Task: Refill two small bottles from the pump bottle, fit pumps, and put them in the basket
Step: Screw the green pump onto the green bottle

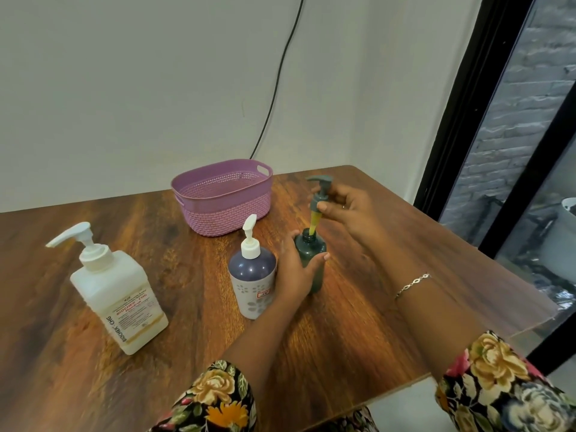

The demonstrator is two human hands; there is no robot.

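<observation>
A small dark green bottle [314, 269] stands on the wooden table [374, 322], and my left hand [297, 269] grips its body. My right hand [346, 207] pinches a grey-green pump [319, 190] above it, with the pump's yellowish stem reaching down into the bottle's open neck. Just left of it stands a second small bottle [253, 277], purple on top, white with a flower print below, with a white pump fitted. At the left stands the large white pump bottle [120, 294] with a red-lettered label. The purple woven basket [223, 198] sits behind the bottles.
The table's right edge runs close to a black-framed glass door [486, 126]. A black cable [274, 95] hangs down the wall behind the basket. The table's near edge lies just under my floral sleeves.
</observation>
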